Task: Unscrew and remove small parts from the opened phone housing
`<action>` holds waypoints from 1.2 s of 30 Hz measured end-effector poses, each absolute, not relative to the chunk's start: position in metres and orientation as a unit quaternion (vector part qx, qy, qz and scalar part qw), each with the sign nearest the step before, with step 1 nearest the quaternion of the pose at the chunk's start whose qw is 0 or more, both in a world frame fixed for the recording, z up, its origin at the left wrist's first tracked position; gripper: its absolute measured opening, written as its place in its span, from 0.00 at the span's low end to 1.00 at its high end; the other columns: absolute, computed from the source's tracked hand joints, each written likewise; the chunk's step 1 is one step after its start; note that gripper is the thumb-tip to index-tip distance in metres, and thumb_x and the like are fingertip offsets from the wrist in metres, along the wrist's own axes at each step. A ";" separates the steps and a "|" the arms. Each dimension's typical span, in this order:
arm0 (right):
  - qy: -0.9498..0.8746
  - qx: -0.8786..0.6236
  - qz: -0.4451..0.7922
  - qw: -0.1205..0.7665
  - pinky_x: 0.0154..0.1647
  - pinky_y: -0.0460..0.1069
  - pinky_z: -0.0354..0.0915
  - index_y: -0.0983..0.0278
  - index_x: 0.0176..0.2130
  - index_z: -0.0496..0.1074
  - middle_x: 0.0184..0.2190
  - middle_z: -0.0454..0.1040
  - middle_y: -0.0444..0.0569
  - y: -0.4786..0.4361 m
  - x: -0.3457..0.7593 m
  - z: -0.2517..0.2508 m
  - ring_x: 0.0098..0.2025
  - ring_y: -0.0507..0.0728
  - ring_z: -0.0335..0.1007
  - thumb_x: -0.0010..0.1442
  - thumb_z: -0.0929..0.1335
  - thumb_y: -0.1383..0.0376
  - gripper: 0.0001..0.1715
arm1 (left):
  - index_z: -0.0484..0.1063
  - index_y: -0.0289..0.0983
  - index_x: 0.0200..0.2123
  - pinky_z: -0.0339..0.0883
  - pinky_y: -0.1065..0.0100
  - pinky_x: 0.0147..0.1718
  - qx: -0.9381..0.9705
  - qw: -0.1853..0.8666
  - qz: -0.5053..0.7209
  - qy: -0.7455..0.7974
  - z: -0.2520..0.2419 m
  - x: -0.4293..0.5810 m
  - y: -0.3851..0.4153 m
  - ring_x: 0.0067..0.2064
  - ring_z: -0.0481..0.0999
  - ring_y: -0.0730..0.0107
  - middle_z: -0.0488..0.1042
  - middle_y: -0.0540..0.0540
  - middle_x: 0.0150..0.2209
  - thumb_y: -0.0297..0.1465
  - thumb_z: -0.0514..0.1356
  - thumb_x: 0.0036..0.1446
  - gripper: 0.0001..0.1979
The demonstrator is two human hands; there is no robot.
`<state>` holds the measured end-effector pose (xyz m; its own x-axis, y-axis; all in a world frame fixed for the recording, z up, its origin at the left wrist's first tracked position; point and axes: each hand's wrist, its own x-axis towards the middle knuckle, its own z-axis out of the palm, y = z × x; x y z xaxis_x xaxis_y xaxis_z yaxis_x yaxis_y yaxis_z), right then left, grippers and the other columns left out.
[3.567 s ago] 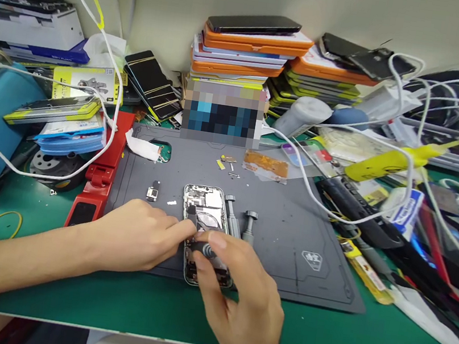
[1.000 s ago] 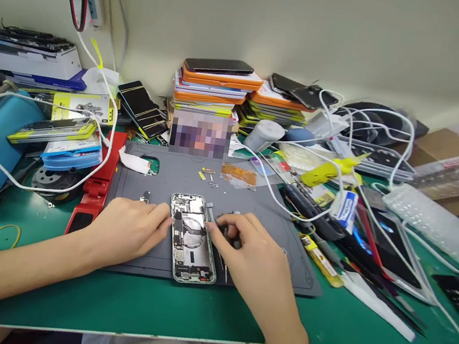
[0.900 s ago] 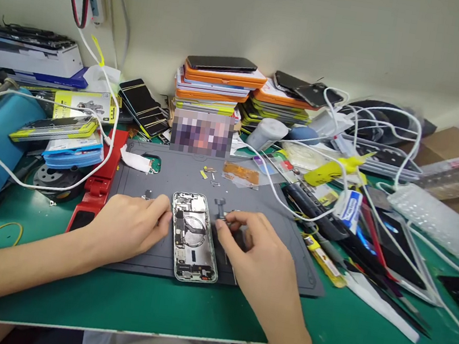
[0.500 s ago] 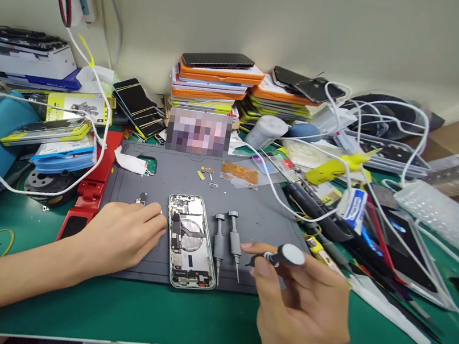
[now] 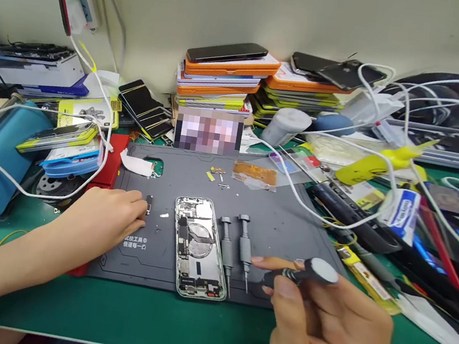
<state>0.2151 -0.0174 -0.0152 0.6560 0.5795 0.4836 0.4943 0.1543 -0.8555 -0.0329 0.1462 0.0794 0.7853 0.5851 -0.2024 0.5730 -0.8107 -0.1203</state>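
Observation:
My right hand (image 5: pixel 328 319) grips a dark screwdriver (image 5: pixel 312 270) with a pale round cap. The driver points left above the mat's lower right. On the grey mat (image 5: pixel 163 265) lies an opened phone (image 5: pixel 201 248), its inner parts and round coil showing. Beside the phone rest two grey screwdrivers, one near it (image 5: pixel 226 246) and one further right (image 5: pixel 245 243). My left hand (image 5: pixel 117 215) is on the mat's left side, fingers curled together. Its fingertips are right by a small dark metal part (image 5: pixel 148 205); whatever they pinch is hidden. A small white piece (image 5: pixel 164 215) lies nearby.
Tiny screws and bits (image 5: pixel 221 182) lie at the mat's back, with an orange strip (image 5: pixel 255 173) beside them. A red stand (image 5: pixel 113 160) borders the left. Stacked orange cases (image 5: pixel 222 73), a white cable (image 5: pixel 287 192) and cluttered tools (image 5: pixel 348 213) surround the mat.
My left hand has drawn left, away from the phone, uncovering white lettering and the small white piece. My right hand still holds the screwdriver. The whole view has shifted a little.

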 end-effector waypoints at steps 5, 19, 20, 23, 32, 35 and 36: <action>-0.414 -0.652 0.035 0.635 0.23 0.51 0.78 0.65 0.49 0.76 0.35 0.86 0.54 -0.017 0.216 -0.014 0.26 0.58 0.80 0.68 0.76 0.57 0.17 | 0.75 0.37 0.40 0.55 0.63 0.26 -0.933 0.038 0.153 -0.324 0.078 -0.028 0.138 0.34 0.81 0.59 0.77 0.45 0.40 0.28 0.60 0.76 0.08; -0.396 -0.605 0.042 0.690 0.19 0.47 0.75 0.64 0.48 0.74 0.36 0.85 0.52 -0.009 0.211 -0.006 0.29 0.59 0.85 0.67 0.77 0.60 0.15 | 0.81 0.37 0.40 0.69 0.67 0.36 -0.955 -0.069 0.075 -0.279 0.085 -0.041 0.165 0.39 0.84 0.64 0.82 0.48 0.40 0.25 0.60 0.73 0.10; -0.397 -0.595 0.051 0.697 0.19 0.47 0.75 0.63 0.50 0.73 0.36 0.85 0.50 -0.009 0.209 -0.004 0.27 0.57 0.83 0.68 0.77 0.61 0.15 | 0.81 0.38 0.40 0.69 0.67 0.36 -0.954 -0.066 0.066 -0.283 0.086 -0.042 0.164 0.39 0.84 0.64 0.83 0.48 0.40 0.26 0.59 0.74 0.11; -0.416 -0.570 0.102 0.701 0.23 0.48 0.79 0.59 0.65 0.66 0.37 0.85 0.47 -0.011 0.199 0.003 0.24 0.54 0.80 0.72 0.74 0.65 0.27 | 0.79 0.39 0.42 0.66 0.66 0.32 -0.950 -0.048 0.022 -0.309 0.086 -0.038 0.156 0.36 0.83 0.62 0.84 0.49 0.40 0.31 0.58 0.76 0.10; -0.621 -0.525 0.016 0.582 0.38 0.52 0.86 0.59 0.68 0.65 0.40 0.84 0.50 -0.005 0.178 -0.016 0.40 0.59 0.88 0.73 0.70 0.72 0.28 | 0.74 0.38 0.40 0.58 0.63 0.27 -0.979 0.017 -0.160 -0.127 0.041 -0.011 0.115 0.29 0.73 0.66 0.74 0.51 0.30 0.32 0.49 0.82 0.18; -0.636 -0.521 0.011 0.569 0.39 0.51 0.86 0.60 0.67 0.65 0.41 0.84 0.52 -0.005 0.180 -0.017 0.40 0.58 0.87 0.73 0.70 0.74 0.28 | 0.74 0.38 0.40 0.59 0.63 0.27 -0.978 -0.001 -0.174 -0.115 0.033 -0.010 0.115 0.31 0.73 0.67 0.75 0.51 0.30 0.31 0.49 0.82 0.18; -0.641 -0.520 0.016 0.564 0.39 0.51 0.86 0.60 0.67 0.65 0.41 0.84 0.52 -0.006 0.180 -0.016 0.40 0.58 0.87 0.73 0.70 0.74 0.28 | 0.75 0.38 0.40 0.61 0.62 0.27 -0.977 -0.012 -0.174 -0.119 0.031 -0.010 0.116 0.31 0.73 0.67 0.75 0.51 0.31 0.32 0.49 0.83 0.18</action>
